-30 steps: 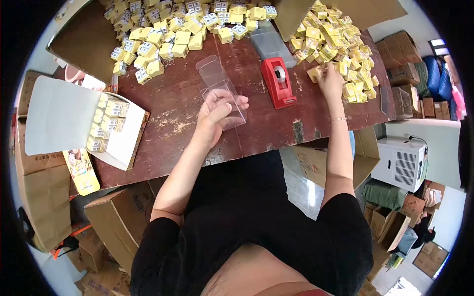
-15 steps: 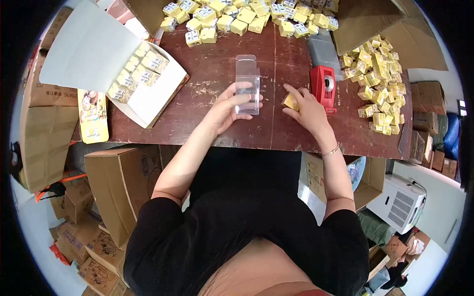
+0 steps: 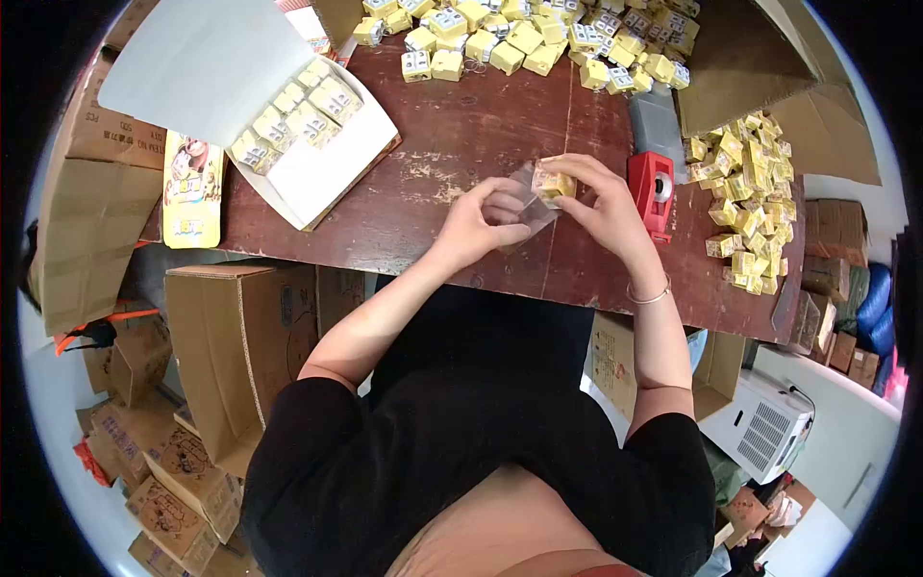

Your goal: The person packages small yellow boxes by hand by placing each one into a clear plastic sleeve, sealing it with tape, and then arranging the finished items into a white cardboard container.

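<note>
We hold a small yellow box at the mouth of a clear plastic sleeve, over the brown table.

Our right hand [image 3: 601,207] has its fingers closed around the yellow box [image 3: 552,185], pinching it from above, and the box touches the open end of the clear sleeve [image 3: 524,204], which our left hand [image 3: 476,226] grips with curled fingers; both sit near the middle of the table [image 3: 461,135]. At 3 o'clock from the box, just beside our right hand, stands a red tape dispenser [image 3: 652,190]. Further out at 3 o'clock lies a heap of yellow boxes [image 3: 745,192], and another spreads at 12 o'clock [image 3: 538,38]. At 10 o'clock an open white carton [image 3: 308,144] holds rows of the same boxes.
</note>
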{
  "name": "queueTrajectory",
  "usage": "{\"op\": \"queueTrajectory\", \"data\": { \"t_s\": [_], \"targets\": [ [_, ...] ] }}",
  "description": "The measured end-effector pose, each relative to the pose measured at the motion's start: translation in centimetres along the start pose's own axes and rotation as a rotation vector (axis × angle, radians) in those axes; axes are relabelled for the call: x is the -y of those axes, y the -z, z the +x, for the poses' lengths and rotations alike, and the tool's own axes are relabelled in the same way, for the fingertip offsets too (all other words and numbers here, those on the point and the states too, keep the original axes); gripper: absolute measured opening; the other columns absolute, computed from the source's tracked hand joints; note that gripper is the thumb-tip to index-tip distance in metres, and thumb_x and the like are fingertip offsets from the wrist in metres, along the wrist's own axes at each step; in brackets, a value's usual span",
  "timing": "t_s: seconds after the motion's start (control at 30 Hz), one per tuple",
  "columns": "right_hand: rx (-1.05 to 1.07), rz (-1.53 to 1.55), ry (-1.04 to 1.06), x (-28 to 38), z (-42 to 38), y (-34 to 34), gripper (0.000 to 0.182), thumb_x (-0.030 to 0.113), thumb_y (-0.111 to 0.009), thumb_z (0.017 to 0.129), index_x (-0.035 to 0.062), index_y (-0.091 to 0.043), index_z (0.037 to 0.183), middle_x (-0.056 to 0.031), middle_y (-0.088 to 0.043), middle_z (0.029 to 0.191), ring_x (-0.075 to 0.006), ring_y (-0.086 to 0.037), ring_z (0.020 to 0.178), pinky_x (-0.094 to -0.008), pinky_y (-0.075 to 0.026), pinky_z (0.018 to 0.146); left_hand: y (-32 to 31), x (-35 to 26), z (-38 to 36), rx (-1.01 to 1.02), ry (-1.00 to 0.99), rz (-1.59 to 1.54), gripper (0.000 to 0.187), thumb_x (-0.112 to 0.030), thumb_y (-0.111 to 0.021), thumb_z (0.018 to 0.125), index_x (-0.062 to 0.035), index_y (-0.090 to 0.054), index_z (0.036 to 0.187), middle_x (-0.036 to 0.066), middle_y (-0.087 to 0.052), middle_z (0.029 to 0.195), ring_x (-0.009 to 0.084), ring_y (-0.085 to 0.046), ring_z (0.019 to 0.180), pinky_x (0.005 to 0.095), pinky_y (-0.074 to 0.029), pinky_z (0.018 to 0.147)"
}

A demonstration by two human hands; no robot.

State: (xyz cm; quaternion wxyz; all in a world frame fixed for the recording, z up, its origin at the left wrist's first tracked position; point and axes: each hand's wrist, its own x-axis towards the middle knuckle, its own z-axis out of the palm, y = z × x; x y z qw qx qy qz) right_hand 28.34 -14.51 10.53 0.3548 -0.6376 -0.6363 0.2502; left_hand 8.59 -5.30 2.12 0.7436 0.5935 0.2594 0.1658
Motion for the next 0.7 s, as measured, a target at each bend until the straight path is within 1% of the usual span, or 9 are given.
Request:
{"op": "queueTrajectory", "data": {
  "t_s": [0.07, 0.13, 0.23, 0.37, 0.43, 0.5, 0.57, 0.63, 0.7],
  "targets": [
    [0.081, 0.052, -0.021, -0.2, -0.1, 0.1, 0.045, -0.002, -0.070, 0.078, 0.0077, -0.060, 0.121, -0.0091, -0.065, 0.118, -0.0233, -0.063, 0.109, -0.0330, -0.051, 0.089, -0.1, 0.0, -0.3, 0.000, -0.072, 0.094, 0.073, -0.009, -0.080, 0.074, -0.0051, -0.040, 0.135, 0.014, -0.059, 0.112, 0.0209, -0.063, 0.096, 0.0331, -0.054, 0.080],
    [0.055, 0.279, -0.222, -0.6, -0.4, -0.2, 0.047, -0.005, -0.068, 0.080, 0.0063, -0.059, 0.124, -0.0033, -0.060, 0.126, -0.0129, -0.057, 0.112, -0.0220, -0.050, 0.076, -0.6, -1.5, -0.8, -0.227, -0.120, -0.239, 0.072, -0.008, -0.080, 0.074, -0.0037, -0.041, 0.135, 0.014, -0.061, 0.111, 0.0211, -0.062, 0.102, 0.0346, -0.052, 0.086],
    [-0.104, 0.570, -0.266, -2.3, -0.8, -2.5, 0.044, -0.003, -0.067, 0.083, 0.0048, -0.057, 0.125, -0.0040, -0.060, 0.126, -0.0125, -0.055, 0.115, -0.0218, -0.051, 0.075, -0.2, -0.4, -0.2, -0.274, -0.098, -0.320, 0.061, -0.008, -0.080, 0.075, -0.0024, -0.046, 0.126, 0.013, -0.061, 0.112, 0.0197, -0.060, 0.106, 0.0336, -0.051, 0.090],
    [-0.131, 0.273, -0.250, -1.5, -0.6, -4.4, 0.041, 0.004, -0.066, 0.087, 0.0085, -0.060, 0.127, -0.0066, -0.063, 0.126, -0.0106, -0.060, 0.105, -0.0235, -0.052, 0.076, 0.5, -0.3, 0.3, -0.285, -0.103, -0.242, 0.051, -0.008, -0.079, 0.076, -0.0033, -0.049, 0.117, 0.012, -0.061, 0.113, 0.0181, -0.060, 0.105, 0.0325, -0.050, 0.091],
    [0.049, 0.449, -0.453, 0.1, 0.4, -3.9, 0.042, 0.003, -0.064, 0.087, 0.0027, -0.058, 0.129, -0.0082, -0.060, 0.127, -0.0133, -0.057, 0.113, -0.0253, -0.053, 0.078, 1.0, -1.2, -0.2, -0.209, -0.081, -0.154, 0.052, -0.009, -0.078, 0.077, -0.0044, -0.047, 0.118, 0.010, -0.058, 0.115, 0.0158, -0.057, 0.103, 0.0313, -0.049, 0.090],
    [0.373, 0.688, -0.398, 0.4, 1.4, -3.7, 0.047, 0.009, -0.065, 0.088, 0.0028, -0.055, 0.133, -0.0085, -0.059, 0.130, -0.0141, -0.057, 0.114, -0.0278, -0.052, 0.083, 1.4, -1.0, -0.7, -0.234, -0.115, -0.197, 0.054, -0.009, -0.078, 0.077, -0.0051, -0.046, 0.120, 0.009, -0.056, 0.116, 0.0151, -0.056, 0.104, 0.0308, -0.048, 0.090],
    [0.412, 0.681, -0.266, 0.0, 2.6, -4.1, 0.050, 0.016, -0.066, 0.089, 0.0024, -0.053, 0.135, -0.0084, -0.058, 0.131, -0.0151, -0.056, 0.112, -0.0287, -0.051, 0.087, 2.4, -0.1, -0.8, -0.250, -0.185, -0.238, 0.058, -0.009, -0.074, 0.080, -0.0107, -0.042, 0.129, 0.006, -0.056, 0.117, 0.0159, -0.055, 0.106, 0.0311, -0.046, 0.092],
    [0.648, 0.676, -0.130, -1.3, 4.5, -4.2, 0.054, 0.020, -0.066, 0.089, 0.0039, -0.050, 0.138, -0.0104, -0.054, 0.138, -0.0208, -0.049, 0.128, -0.0347, -0.039, 0.107, 3.9, 0.0, -1.6, -0.229, -0.127, -0.249, 0.058, -0.011, -0.072, 0.082, -0.0105, -0.041, 0.130, 0.007, -0.055, 0.118, 0.0160, -0.054, 0.107, 0.0311, -0.045, 0.093],
    [0.826, 0.621, -0.188, -2.0, 7.0, -3.7, 0.059, 0.029, -0.067, 0.089, 0.0053, -0.049, 0.140, -0.0104, -0.051, 0.142, -0.0203, -0.046, 0.130, -0.0360, -0.039, 0.107, 5.0, -0.1, -2.2, -0.211, -0.075, -0.263, 0.057, -0.012, -0.071, 0.083, -0.0102, -0.041, 0.131, 0.007, -0.054, 0.120, 0.0161, -0.054, 0.108, 0.0312, -0.044, 0.094]
  ]
}}
